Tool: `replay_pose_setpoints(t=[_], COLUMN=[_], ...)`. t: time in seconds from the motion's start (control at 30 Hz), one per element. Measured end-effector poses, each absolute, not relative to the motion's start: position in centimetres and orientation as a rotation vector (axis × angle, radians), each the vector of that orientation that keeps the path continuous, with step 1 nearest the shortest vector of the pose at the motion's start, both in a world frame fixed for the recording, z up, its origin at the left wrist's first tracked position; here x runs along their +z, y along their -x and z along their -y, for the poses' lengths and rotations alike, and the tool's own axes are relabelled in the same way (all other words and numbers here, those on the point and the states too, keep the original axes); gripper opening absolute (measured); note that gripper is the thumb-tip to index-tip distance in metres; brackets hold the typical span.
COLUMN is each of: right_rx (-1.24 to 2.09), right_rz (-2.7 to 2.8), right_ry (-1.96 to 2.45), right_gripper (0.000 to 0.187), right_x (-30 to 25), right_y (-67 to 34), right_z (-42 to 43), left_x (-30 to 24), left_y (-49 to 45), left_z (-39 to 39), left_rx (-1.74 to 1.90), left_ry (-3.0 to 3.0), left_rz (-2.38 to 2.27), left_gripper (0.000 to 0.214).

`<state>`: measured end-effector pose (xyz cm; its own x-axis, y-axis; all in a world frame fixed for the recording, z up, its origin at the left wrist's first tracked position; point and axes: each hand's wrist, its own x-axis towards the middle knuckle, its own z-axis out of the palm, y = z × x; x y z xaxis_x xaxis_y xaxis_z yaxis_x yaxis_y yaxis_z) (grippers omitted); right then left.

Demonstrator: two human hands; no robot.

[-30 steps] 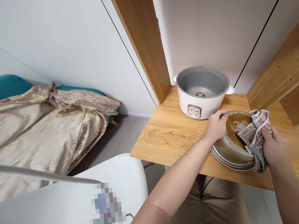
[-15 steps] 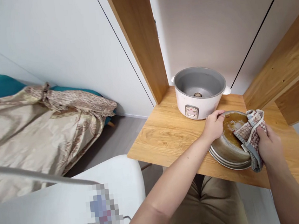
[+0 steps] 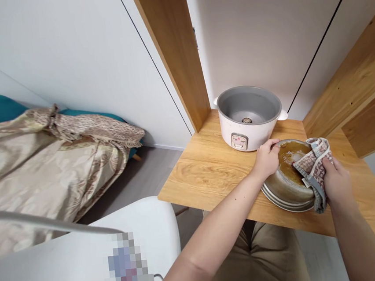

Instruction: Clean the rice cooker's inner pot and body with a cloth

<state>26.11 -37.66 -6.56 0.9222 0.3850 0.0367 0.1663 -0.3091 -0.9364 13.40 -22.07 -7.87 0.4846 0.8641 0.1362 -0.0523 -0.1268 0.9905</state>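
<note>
Metal pot (image 3: pixel 288 189) in the head view, tilted near the front edge of the wooden tabletop (image 3: pixel 206 169), just in front and to the right of the open-topped white cooker (image 3: pixel 256 135), with a brown-stained round face turned upward. Grasped at the upper left of its edge by the left hand (image 3: pixel 267 159), fingers closed on the metal, and partly covered on the right by a folded patterned cloth (image 3: pixel 318 163), gripped tight in the right hand (image 3: pixel 339 181)

Cloth (image 3: pixel 316 165) hides part of the pot (image 3: pixel 288 186) — the pixelated patch (image 3: pixel 124 263) is too blurred to tell
</note>
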Motion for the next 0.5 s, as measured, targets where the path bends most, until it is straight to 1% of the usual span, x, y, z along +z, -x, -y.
replay_pose_setpoints(t=[0.13,0.23,0.37,0.5], right_rx=[0.161,0.192,0.290,0.295], right_rz=[0.389,0.398,0.334,0.296], right_ry=[1.892,1.879,1.815,1.690], right_gripper=[0.056,0.055,0.045,0.042], right_x=[-7.6,-7.1,-6.2,-7.2], right_y=[-26.0,-26.5,-27.0,-26.5], right_z=[38.2,37.8,37.1,37.3], left_x=[-7.7,-7.6,-7.4,-7.3], left_y=[-13.3,-13.2,-13.2,-13.3], left_z=[22.1,22.0,22.0,22.2], left_rx=[0.912,0.901,0.887,0.902], left_ry=[-1.517,-1.519,-1.527,-1.524], left_rz=[-0.738,-0.735,-0.725,-0.743], left_gripper=[0.029,0.028,0.030,0.030])
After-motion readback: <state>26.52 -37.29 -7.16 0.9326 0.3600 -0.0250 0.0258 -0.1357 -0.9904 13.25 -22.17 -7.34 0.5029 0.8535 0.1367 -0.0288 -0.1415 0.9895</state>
